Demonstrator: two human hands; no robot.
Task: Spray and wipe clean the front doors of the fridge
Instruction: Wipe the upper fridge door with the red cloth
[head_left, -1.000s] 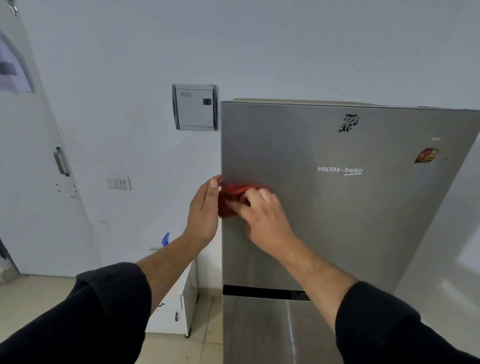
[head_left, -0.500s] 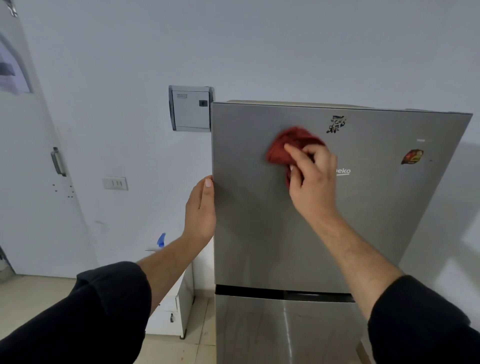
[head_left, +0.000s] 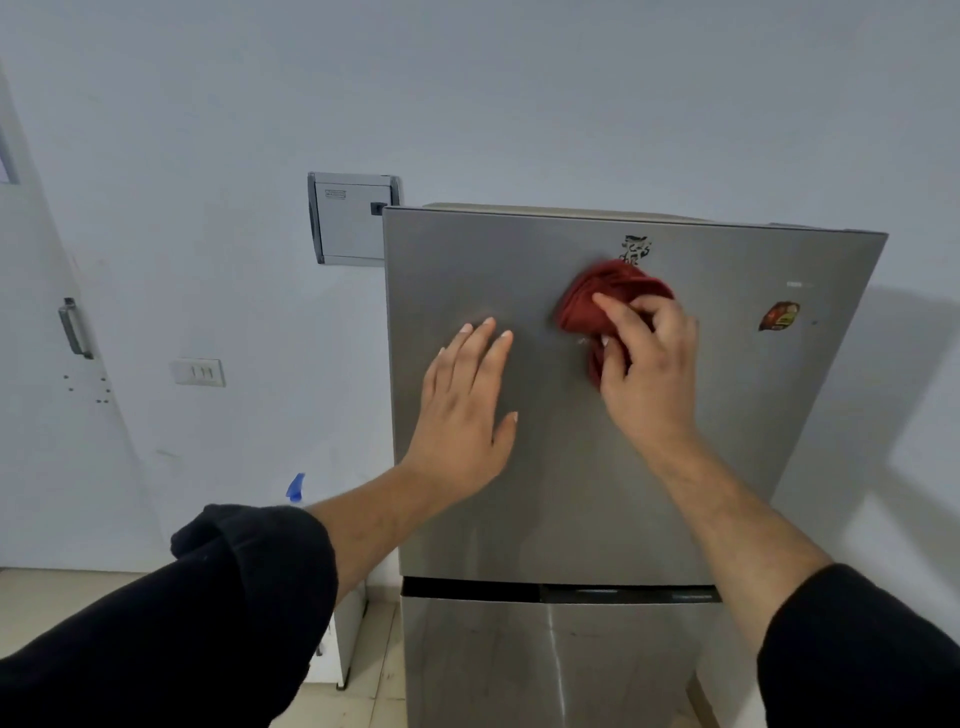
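A steel-grey fridge fills the right half of the head view, with its upper door (head_left: 727, 415) above a dark gap and its lower door (head_left: 493, 665) below. My right hand (head_left: 649, 369) presses a bunched red cloth (head_left: 597, 301) against the upper door, just under a black sticker (head_left: 636, 248). My left hand (head_left: 467, 410) lies flat on the same door, fingers spread, to the left of the cloth. The blue tip of a spray bottle (head_left: 295, 488) peeks out above my left sleeve, left of the fridge.
A round sticker (head_left: 778, 316) sits near the upper door's right edge. A grey electrical box (head_left: 348, 218) and a switch plate (head_left: 198, 372) hang on the wall at left. A white door with a handle (head_left: 75, 328) stands far left. A low white cabinet (head_left: 348, 634) adjoins the fridge.
My left hand has left the door's left edge and now rests flat on the door face. My right hand carried the cloth from the left edge up and rightward, under the black sticker.
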